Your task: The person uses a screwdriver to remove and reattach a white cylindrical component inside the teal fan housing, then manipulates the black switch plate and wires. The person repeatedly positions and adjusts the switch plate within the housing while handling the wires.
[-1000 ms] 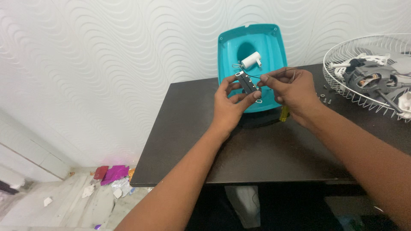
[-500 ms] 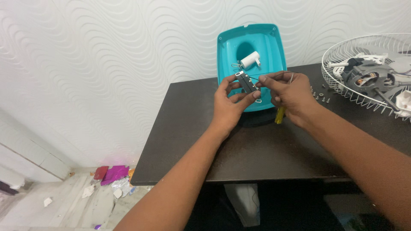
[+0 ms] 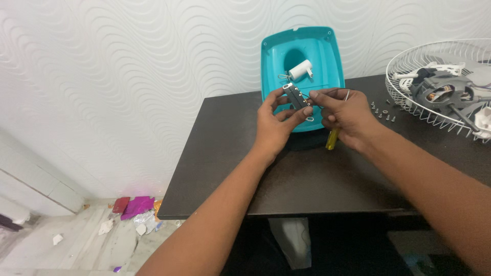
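a dark desk is carrying a teal plastic housing leaning at the far wall and a white wire fan guard at the far right. the left hand is holding a small grey switch block above the housing, fingers clamped on it. the right hand is pinching its thin wires, a yellow-handled screwdriver tucked beneath. small screws are lying near the guard.

Small grey switch block, tilted, held over teal housing
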